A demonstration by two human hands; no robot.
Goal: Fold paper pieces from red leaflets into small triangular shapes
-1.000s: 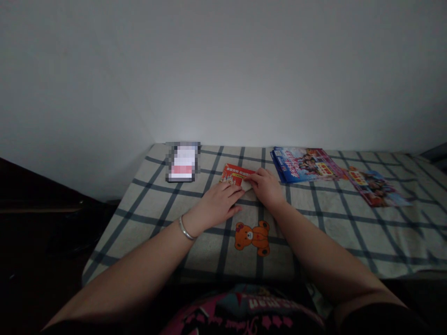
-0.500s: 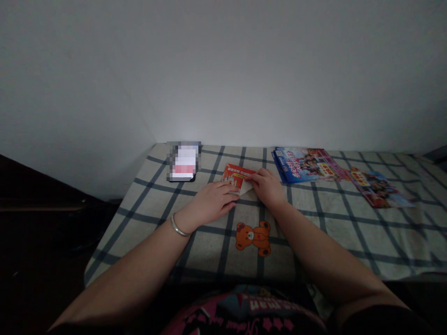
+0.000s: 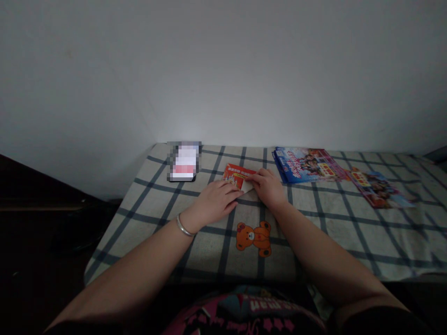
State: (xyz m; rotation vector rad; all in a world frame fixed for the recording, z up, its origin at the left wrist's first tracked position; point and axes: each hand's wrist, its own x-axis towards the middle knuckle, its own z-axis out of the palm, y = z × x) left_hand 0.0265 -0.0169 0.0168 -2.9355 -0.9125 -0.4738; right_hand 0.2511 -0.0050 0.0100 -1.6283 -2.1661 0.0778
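A small red printed leaflet [image 3: 232, 171], folded with a pale flap [image 3: 246, 186] at its lower right, lies on the checked tablecloth. My left hand [image 3: 219, 199] rests over its lower left edge, fingers stretched out and fingertips pressing on the paper. At its right side my right hand [image 3: 268, 186] has its fingers bent together on the flap and the corner. These fingers cover part of the leaflet. Just below the hands, an orange teddy bear picture [image 3: 253, 238] shows on the cloth.
A phone [image 3: 184, 160] with a lit, blurred screen lies at the back left. To the right are a stack of colourful leaflets [image 3: 303, 164] and another leaflet [image 3: 379, 186] beside it. The checked tablecloth [image 3: 139, 223] reaches back to the pale wall [image 3: 223, 74].
My left hand has slid slightly right along the leaflet's lower edge, its fingertips now nearer the pale flap. My right hand stays almost still on the corner.
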